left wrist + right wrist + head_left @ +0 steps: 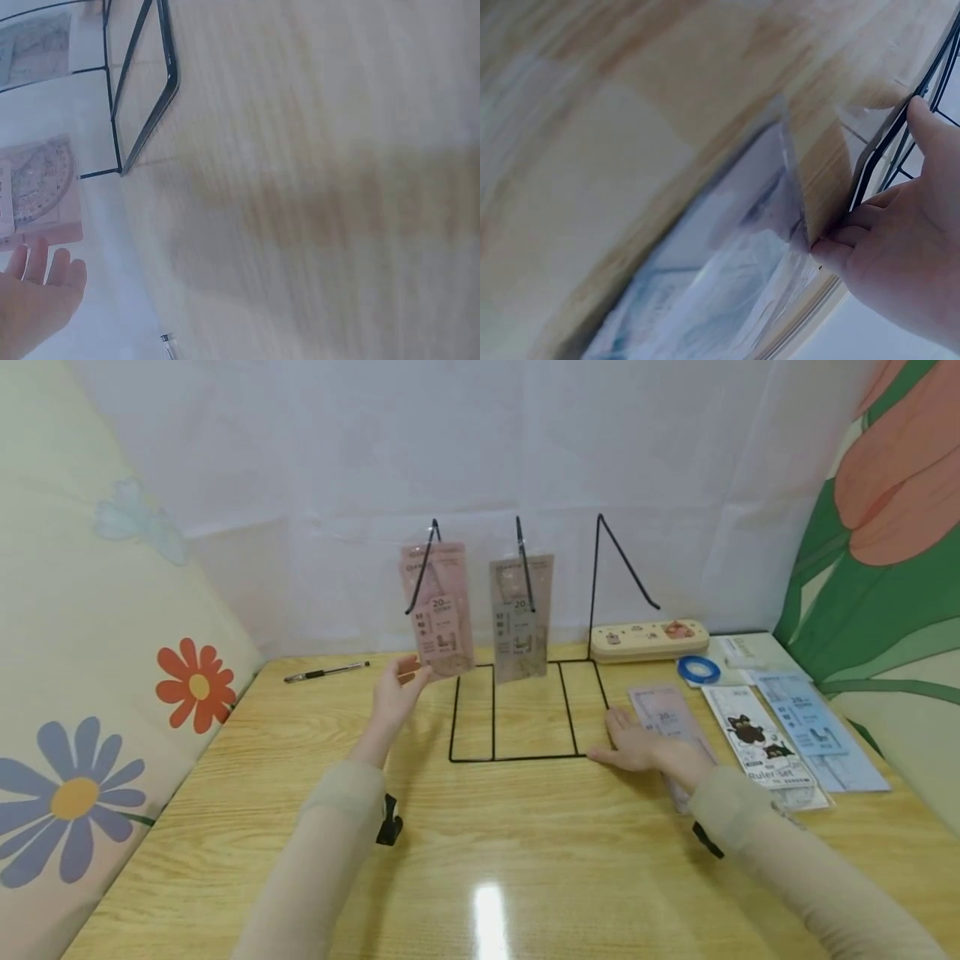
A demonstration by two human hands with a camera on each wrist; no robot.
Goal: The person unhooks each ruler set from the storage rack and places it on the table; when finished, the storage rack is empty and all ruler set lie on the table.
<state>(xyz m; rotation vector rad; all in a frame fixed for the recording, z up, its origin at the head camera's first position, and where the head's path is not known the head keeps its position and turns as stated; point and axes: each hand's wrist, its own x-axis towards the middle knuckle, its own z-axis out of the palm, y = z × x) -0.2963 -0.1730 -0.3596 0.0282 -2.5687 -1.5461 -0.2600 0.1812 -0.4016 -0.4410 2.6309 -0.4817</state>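
A black wire display rack [525,757] stands on the wooden table with three raised hooks. Pink packaged ruler sets [442,610] hang from its left hook, and a greyish-pink ruler set [521,622] hangs from the middle one. My left hand [397,692] is at the lower left edge of the pink sets; in the left wrist view its fingers [39,259] are extended, tips right at the package. With my right hand [633,745] I hold the rack's front right corner, thumb on the front wire and fingers bent at the side wire. No package hangs on the right hook.
A pinkish ruler set [660,710] lies partly under my right forearm. Farther right lie a white ruler set [750,727] and a blue one [802,714]. A pencil case [648,642] and blue tape roll [698,670] are behind; a pen [326,672] lies left.
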